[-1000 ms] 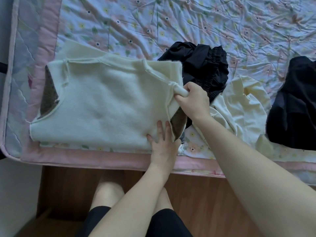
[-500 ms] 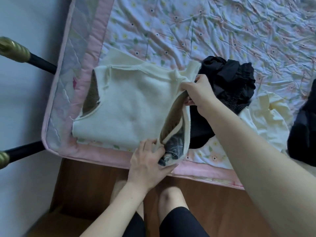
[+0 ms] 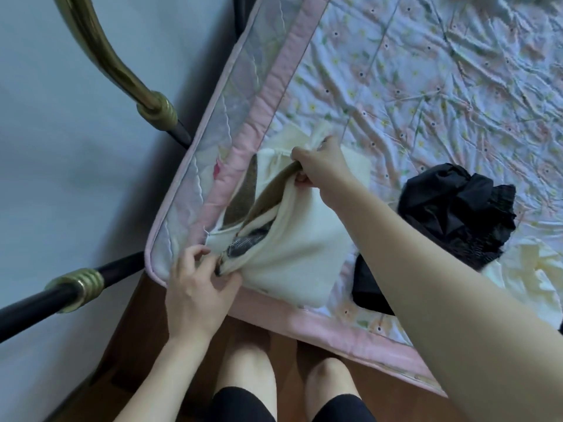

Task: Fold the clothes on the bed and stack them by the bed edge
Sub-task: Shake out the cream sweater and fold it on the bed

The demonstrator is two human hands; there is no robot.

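At bed corner, left hand [image 3: 198,287], right hand [image 3: 323,166] gripping cream sweater [image 3: 298,248]

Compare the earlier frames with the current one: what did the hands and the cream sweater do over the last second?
The left hand, flat on the cream fleece sweater a second ago, now pinches its near corner. The right hand kept its grip on the far corner and carried it across toward the pink mattress edge, folding the sweater over itself. The crumpled black garment and pale yellow garment lie as before.
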